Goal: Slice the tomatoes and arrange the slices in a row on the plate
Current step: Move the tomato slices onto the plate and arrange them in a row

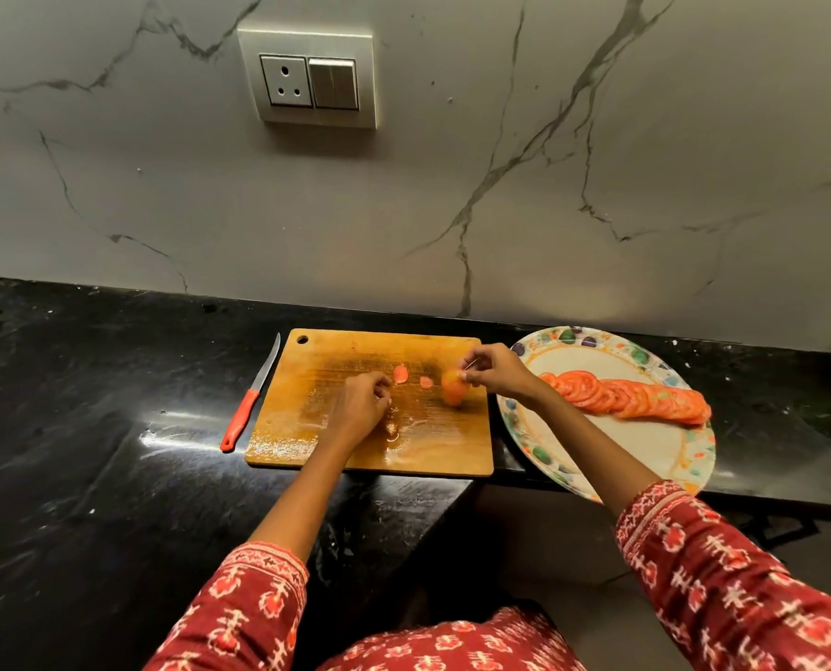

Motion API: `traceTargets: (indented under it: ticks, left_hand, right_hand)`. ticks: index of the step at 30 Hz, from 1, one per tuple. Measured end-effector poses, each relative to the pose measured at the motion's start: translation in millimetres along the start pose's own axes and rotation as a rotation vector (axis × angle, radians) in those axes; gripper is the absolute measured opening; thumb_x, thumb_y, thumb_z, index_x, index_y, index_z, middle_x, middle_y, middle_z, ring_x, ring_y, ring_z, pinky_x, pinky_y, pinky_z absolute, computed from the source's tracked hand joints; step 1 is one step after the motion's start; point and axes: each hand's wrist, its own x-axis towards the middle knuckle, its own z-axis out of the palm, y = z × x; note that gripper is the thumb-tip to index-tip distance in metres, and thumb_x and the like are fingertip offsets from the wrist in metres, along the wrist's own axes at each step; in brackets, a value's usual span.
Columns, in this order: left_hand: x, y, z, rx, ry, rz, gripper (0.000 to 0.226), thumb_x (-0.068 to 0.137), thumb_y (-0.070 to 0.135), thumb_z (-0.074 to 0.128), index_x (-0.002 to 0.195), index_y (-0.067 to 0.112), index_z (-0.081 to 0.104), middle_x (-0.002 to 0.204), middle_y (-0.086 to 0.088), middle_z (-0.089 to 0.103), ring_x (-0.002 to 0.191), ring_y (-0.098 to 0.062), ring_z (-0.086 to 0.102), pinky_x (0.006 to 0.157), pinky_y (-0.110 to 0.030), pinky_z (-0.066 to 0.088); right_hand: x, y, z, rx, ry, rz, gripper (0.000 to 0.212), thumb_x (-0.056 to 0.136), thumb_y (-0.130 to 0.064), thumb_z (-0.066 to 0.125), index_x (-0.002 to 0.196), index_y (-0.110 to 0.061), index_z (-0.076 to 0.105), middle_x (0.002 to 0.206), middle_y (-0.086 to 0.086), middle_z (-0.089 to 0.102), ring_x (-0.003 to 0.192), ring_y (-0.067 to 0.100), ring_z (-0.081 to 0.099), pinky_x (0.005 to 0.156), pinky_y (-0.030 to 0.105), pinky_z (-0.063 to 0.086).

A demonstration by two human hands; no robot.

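A wet wooden cutting board [317,443] lies on the black counter. On it stands a small stack of tomato slices [452,394], and my right hand [493,370] pinches its top edge with thumb and fingertips. Two small end pieces [400,374] lie just left of the stack. My left hand [362,404] rests curled on the middle of the board, fingertips close to those pieces; anything inside it is hidden. A patterned paper plate [646,457] right of the board carries a row of overlapping tomato slices [631,397]. A red-handled knife [246,409] lies left of the board, held by no hand.
The marble wall with a socket and switch [309,79] rises right behind the counter. The plate overhangs the counter's front edge [767,496] at the right. The counter steps back below the board, with floor showing beneath.
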Motion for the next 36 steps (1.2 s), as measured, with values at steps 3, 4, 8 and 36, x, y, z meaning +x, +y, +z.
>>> traceTargets:
  ticks: [3,4,8,36]
  left_hand:
    - [2,9,5,-0.017,0.009,0.025,0.027,0.084,0.011,0.064,0.111,0.012,0.062,0.093,-0.001,0.066,0.087,-0.016,0.062,0.081,-0.039,0.054]
    - [3,11,7,-0.041,0.007,0.03,0.027,0.084,0.013,0.064,0.111,0.012,0.062,0.093,-0.001,0.066,0.087,-0.014,0.061,0.08,-0.036,0.054]
    - [7,30,14,-0.126,-0.064,0.087,0.025,0.081,0.015,0.068,0.105,0.011,0.065,0.092,-0.002,0.066,0.082,-0.009,0.059,0.074,-0.021,0.051]
    - [42,81,56,0.234,-0.289,0.103,0.011,0.086,0.02,0.062,0.096,0.017,0.058,0.098,-0.001,0.062,0.096,-0.018,0.057,0.081,-0.033,0.044]
  right_hand:
    - [-7,1,-2,0.04,0.012,0.006,0.014,0.085,0.001,0.063,0.099,0.002,0.064,0.075,-0.001,0.058,0.066,0.006,0.054,0.046,0.007,0.04]
    - [-8,1,-2,0.068,-0.005,0.008,0.013,0.085,0.001,0.063,0.098,0.001,0.064,0.076,0.0,0.059,0.067,0.007,0.055,0.045,0.007,0.04]
    - [-10,2,-4,0.15,-0.036,0.033,0.008,0.086,-0.004,0.063,0.091,-0.011,0.063,0.081,0.005,0.062,0.071,0.01,0.057,0.048,0.015,0.042]
    - [-25,71,-82,-0.06,0.349,0.345,0.015,0.076,-0.007,0.071,0.067,-0.016,0.063,0.086,0.008,0.069,0.081,0.02,0.063,0.077,0.033,0.053]
